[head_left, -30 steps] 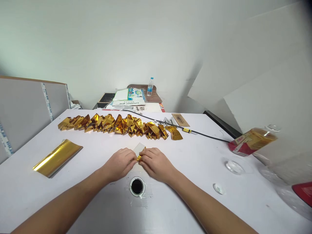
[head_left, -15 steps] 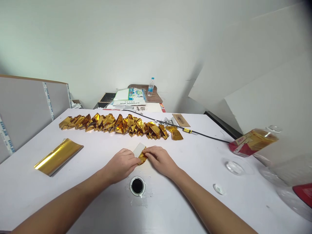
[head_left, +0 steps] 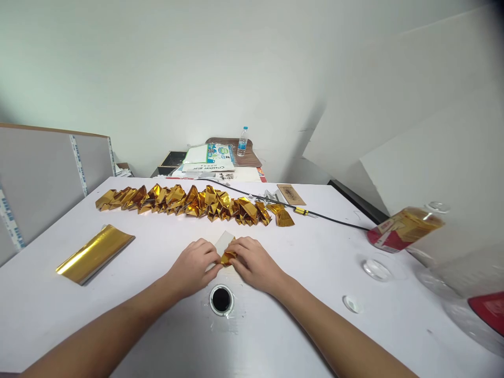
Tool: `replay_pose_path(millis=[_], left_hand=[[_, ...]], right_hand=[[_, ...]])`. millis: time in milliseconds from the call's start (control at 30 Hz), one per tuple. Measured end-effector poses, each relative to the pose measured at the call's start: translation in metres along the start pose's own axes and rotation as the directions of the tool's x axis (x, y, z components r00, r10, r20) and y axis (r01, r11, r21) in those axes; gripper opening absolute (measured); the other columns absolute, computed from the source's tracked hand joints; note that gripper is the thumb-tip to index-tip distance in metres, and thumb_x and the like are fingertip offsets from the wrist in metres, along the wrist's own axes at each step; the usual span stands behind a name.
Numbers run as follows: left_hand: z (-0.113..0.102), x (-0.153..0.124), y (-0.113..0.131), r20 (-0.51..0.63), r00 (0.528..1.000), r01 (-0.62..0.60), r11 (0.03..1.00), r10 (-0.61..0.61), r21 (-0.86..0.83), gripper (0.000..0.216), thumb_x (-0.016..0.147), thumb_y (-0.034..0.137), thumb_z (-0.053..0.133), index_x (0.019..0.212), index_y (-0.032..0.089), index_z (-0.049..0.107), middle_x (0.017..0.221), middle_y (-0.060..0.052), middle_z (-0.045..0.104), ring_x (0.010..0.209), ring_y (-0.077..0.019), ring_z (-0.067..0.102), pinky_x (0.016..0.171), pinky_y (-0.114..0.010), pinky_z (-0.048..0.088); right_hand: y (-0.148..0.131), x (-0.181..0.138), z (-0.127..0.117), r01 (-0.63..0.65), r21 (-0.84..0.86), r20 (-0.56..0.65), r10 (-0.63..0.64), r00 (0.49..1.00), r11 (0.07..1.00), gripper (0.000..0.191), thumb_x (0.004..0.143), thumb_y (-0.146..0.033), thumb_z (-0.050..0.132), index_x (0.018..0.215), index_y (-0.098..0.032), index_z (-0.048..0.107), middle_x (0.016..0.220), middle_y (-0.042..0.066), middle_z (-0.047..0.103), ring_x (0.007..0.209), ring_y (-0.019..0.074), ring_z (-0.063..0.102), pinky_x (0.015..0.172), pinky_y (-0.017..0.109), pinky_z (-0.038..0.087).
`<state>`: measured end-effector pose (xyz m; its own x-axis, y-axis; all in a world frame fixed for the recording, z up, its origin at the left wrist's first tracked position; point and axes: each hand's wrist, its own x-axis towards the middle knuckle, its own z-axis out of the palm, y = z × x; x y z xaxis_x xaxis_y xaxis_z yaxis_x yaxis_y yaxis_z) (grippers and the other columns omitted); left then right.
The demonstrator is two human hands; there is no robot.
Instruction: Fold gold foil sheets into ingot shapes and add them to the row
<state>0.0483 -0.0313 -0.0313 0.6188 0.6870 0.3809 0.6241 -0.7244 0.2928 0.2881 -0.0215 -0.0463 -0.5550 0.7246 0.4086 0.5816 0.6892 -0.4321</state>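
Observation:
My left hand (head_left: 196, 266) and my right hand (head_left: 254, 262) meet at the middle of the white table (head_left: 275, 325), both pinching a small piece of gold foil paper (head_left: 227, 256) whose white back (head_left: 223, 242) sticks up behind the fingers. A long row of folded gold foil pieces (head_left: 189, 201) lies across the table beyond my hands. At the left lies a flat stack of gold foil sheets (head_left: 93, 253).
A round cable hole (head_left: 221, 300) sits just before my hands. A black cable (head_left: 334, 220) and a small yellow screwdriver (head_left: 303, 211) lie at the back right. A red and gold packet (head_left: 401, 229), clear plastic lids (head_left: 376, 270) and a clear bag are at right. A grey partition (head_left: 43, 178) stands left.
My fingers have shifted on the gold foil piece, which now shows as a small crumpled fold between both thumbs. The hands stay in the same spot.

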Motion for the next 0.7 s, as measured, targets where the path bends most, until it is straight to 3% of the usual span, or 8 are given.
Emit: replay_pose_path(millis=[233, 500, 700], left_hand=[[-0.001, 0.000, 0.005, 0.053, 0.985, 0.169, 0.981, -0.164, -0.099, 0.005, 0.095, 0.019, 0.069, 0.094, 0.023, 0.066, 0.111, -0.004, 0.068, 0.109, -0.0254, 0.058, 0.095, -0.043, 0.047], [-0.002, 0.000, 0.002, 0.084, 0.961, 0.271, 0.957, -0.263, -0.102, 0.008, 0.098, 0.024, 0.061, 0.094, 0.023, 0.068, 0.119, -0.006, 0.065, 0.115, -0.0281, 0.053, 0.099, -0.049, 0.046], [0.006, 0.002, 0.005, 0.027, 0.939, 0.343, 0.938, -0.342, -0.052, 0.007, 0.088, 0.017, 0.066, 0.083, 0.021, 0.068, 0.121, -0.007, 0.065, 0.117, -0.0305, 0.053, 0.098, -0.051, 0.047]], right_hand=[[0.000, -0.002, 0.003, 0.041, -0.071, -0.014, -0.042, 0.999, 0.997, 0.019, 0.100, -0.017, 0.064, 0.106, -0.027, 0.079, 0.112, 0.007, 0.074, 0.103, 0.0239, 0.066, 0.090, 0.041, 0.051], [-0.011, -0.004, -0.001, 0.034, -0.167, -0.012, -0.037, 0.999, 0.985, 0.017, 0.105, -0.024, 0.059, 0.104, -0.022, 0.076, 0.097, 0.007, 0.075, 0.090, 0.0221, 0.067, 0.085, 0.037, 0.047], [-0.004, -0.004, -0.008, 0.197, -0.250, 0.019, -0.198, 0.980, 0.948, 0.023, 0.110, -0.024, 0.051, 0.120, -0.024, 0.072, 0.087, 0.004, 0.075, 0.084, 0.0196, 0.066, 0.090, 0.037, 0.044]])
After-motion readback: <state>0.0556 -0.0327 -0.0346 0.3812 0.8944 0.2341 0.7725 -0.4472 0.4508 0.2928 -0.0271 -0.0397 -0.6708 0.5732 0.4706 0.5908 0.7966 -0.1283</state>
